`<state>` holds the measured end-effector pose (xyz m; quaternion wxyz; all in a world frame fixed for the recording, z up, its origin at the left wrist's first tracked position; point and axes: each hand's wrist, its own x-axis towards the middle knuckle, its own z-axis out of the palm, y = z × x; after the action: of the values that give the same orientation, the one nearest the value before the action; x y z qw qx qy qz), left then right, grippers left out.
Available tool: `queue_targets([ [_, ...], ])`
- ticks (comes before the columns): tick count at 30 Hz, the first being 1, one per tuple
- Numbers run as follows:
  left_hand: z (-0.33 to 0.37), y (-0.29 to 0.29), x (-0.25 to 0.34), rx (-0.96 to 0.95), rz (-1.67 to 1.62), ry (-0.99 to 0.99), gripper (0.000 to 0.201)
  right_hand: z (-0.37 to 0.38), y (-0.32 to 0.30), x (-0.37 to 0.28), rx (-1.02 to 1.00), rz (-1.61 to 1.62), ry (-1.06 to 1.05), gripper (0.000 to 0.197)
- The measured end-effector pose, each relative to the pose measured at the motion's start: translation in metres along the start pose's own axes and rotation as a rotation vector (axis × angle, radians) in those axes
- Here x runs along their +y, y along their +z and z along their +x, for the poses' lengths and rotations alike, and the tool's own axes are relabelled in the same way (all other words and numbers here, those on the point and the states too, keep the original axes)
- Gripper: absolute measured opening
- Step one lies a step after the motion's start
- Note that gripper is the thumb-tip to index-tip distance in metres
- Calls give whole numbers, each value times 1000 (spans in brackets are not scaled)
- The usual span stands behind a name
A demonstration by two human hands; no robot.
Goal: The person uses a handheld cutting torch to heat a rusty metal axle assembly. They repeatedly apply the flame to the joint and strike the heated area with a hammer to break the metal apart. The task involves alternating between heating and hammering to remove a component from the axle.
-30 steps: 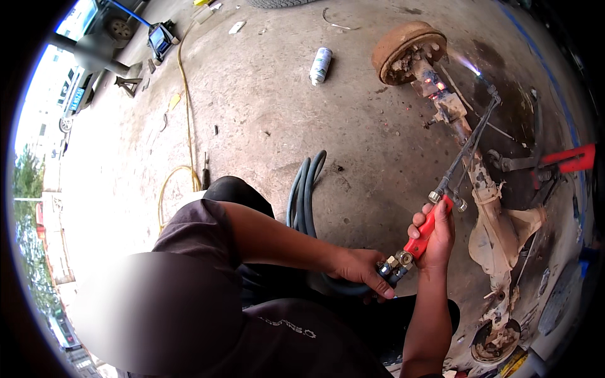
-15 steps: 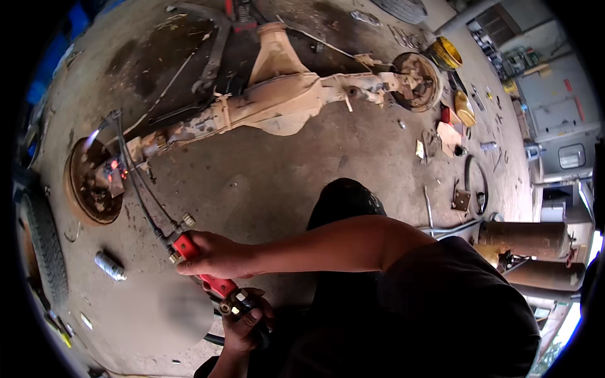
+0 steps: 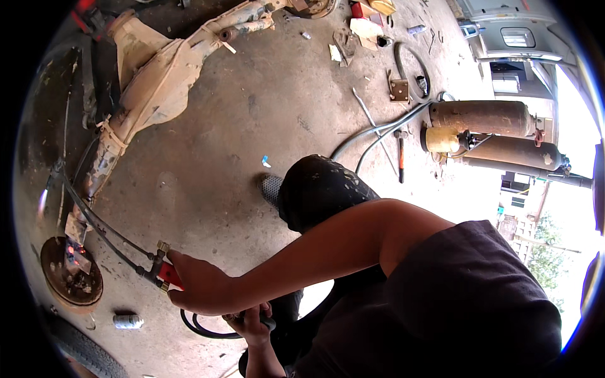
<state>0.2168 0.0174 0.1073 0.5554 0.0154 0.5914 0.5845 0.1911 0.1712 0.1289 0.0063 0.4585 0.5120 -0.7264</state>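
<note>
Snugly, the right hand (image 3: 205, 288) wraps the red torch handle (image 3: 169, 274), the left hand (image 3: 253, 326) clasping its rear fittings (image 3: 231, 317).

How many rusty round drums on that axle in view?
2. The near drum is at lower left, with glowing metal inside its outline; the far drum is at the top edge, partly cut off by the picture.
</note>
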Motion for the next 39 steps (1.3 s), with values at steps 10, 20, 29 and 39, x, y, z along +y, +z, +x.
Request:
queue_targets([
  [10, 7, 58, 16, -124, 250, 295, 24, -58, -75, -8, 605, 260, -214, 47],
  [20, -60, 148, -87, -101, 98, -167, 10, -195, -383, 233, 1084, 712, 363, 10],
  [29, -68, 177, -128, -43, 313, -231, 21, -296, -612, 619, 1207, -361, 1122, 37],
  [39, -39, 253, -169, -16, 339, -583, 6, -321, -784, 768, 1023, -688, 757, 45],
])
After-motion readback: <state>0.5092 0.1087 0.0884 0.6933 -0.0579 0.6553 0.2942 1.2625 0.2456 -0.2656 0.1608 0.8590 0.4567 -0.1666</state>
